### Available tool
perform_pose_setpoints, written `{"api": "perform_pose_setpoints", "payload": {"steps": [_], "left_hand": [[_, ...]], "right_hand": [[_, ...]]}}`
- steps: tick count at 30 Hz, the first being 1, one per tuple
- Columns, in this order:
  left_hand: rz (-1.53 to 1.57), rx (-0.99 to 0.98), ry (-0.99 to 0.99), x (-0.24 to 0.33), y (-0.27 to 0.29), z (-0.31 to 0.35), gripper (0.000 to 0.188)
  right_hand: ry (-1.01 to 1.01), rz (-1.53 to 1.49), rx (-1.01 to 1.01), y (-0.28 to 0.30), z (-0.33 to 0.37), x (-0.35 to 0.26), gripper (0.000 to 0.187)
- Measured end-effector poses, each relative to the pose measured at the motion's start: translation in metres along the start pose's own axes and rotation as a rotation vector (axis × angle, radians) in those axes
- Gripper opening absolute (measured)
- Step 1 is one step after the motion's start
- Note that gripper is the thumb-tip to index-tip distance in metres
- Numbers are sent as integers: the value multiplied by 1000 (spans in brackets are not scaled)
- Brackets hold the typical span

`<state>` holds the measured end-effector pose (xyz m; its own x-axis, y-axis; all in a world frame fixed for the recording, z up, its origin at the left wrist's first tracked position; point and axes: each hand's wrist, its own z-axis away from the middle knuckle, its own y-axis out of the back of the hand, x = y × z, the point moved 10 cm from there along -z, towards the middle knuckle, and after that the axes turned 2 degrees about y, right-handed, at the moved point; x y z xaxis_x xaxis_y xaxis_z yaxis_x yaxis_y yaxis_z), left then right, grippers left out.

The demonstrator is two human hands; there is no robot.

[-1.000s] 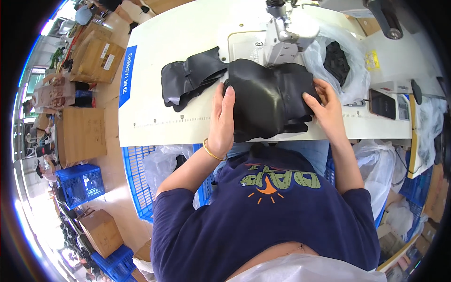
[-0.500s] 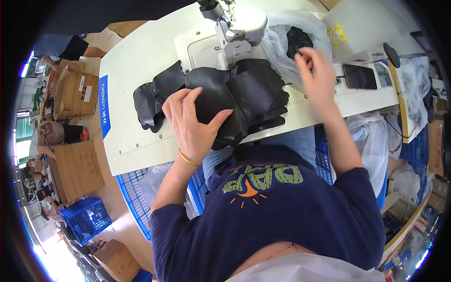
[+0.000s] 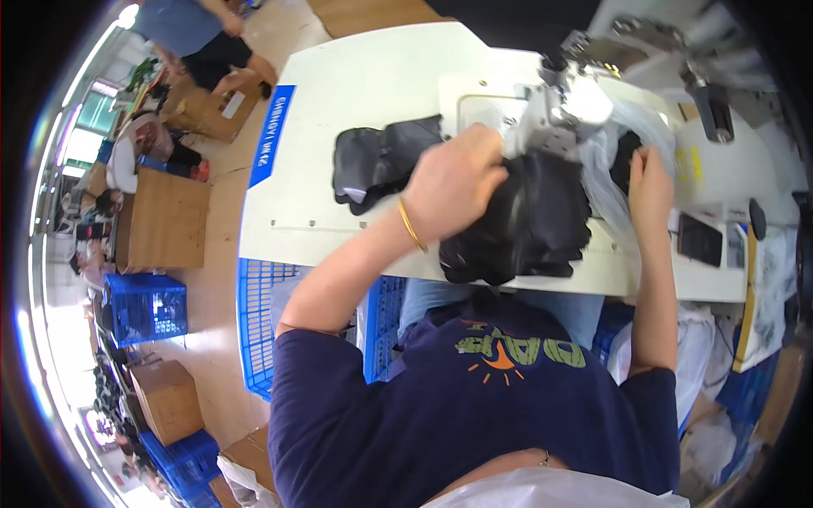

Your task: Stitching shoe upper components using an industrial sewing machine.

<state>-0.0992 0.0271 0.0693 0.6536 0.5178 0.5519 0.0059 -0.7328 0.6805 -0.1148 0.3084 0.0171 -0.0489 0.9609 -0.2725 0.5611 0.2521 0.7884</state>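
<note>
A stack of black leather-like pieces (image 3: 542,220) lies at the front of the white sewing table (image 3: 330,93), just below the sewing machine head (image 3: 555,114). My left hand (image 3: 457,182) is over the left side of this stack, its fingers bent and blurred by motion. Beyond that wrist lies a second group of black pieces (image 3: 364,165). My right hand (image 3: 650,190) is at a clear plastic bag (image 3: 605,182), its fingers drawn together beside a black piece (image 3: 625,157) in the bag. Whatever is between those fingertips is hidden.
A dark phone (image 3: 700,239) lies at the table's right. Below the table's left front stands a blue plastic basket (image 3: 262,326). Cardboard boxes (image 3: 161,220) and blue crates (image 3: 144,309) stand on the floor to the left, where another person (image 3: 190,38) is at the far end.
The view has turned, so the table and machine appear farther right. My left hand has moved up toward the machine head and its fingers have curled. My right hand stays by the bag.
</note>
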Motion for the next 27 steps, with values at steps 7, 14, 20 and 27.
{"api": "perform_pose_setpoints", "payload": {"steps": [7, 14, 20, 27], "left_hand": [[285, -102, 291, -66, -4, -9, 30], [1042, -48, 887, -83, -26, 34, 25], [869, -225, 799, -59, -51, 27, 15], [964, -127, 801, -54, -50, 31, 13]], "right_hand": [[-300, -1321, -574, -21, 30, -99, 13], [-319, -1448, -760, -45, 57, -136, 15], [-290, -1447, -741, -50, 54, -136, 13], [-363, -1412, -648, -50, 51, -136, 9]]}}
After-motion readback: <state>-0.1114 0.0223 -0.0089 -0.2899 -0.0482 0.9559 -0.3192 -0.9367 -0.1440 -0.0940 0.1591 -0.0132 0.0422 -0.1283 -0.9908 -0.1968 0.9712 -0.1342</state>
